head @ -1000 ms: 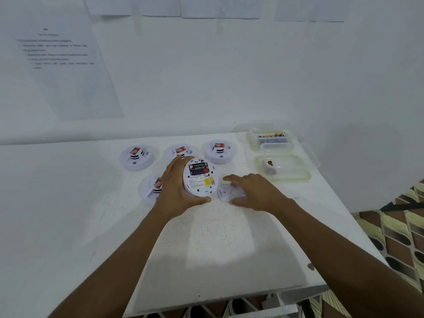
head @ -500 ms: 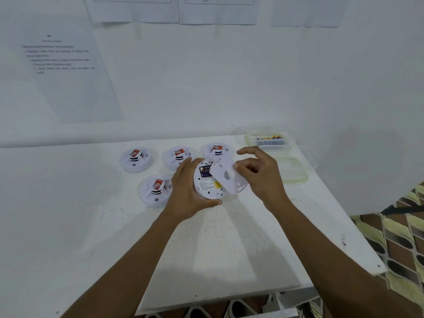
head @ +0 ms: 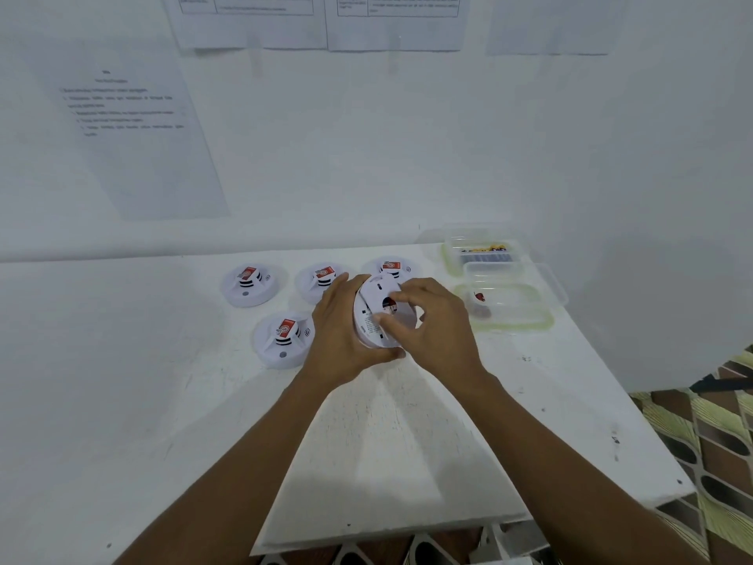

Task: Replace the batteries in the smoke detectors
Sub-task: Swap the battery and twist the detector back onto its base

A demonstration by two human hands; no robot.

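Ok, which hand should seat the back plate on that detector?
Right. The right hand holds the back plate against the detector; the left hand grips the detector's body.

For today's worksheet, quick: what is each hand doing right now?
Left hand: grips the smoke detector.
Right hand: holds the cover plate against it.

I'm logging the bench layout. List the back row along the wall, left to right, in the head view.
Left detector → middle detector, partly behind the left hand → right detector → clear tub of batteries. Left out for overlap: the held detector and the nearer tub.
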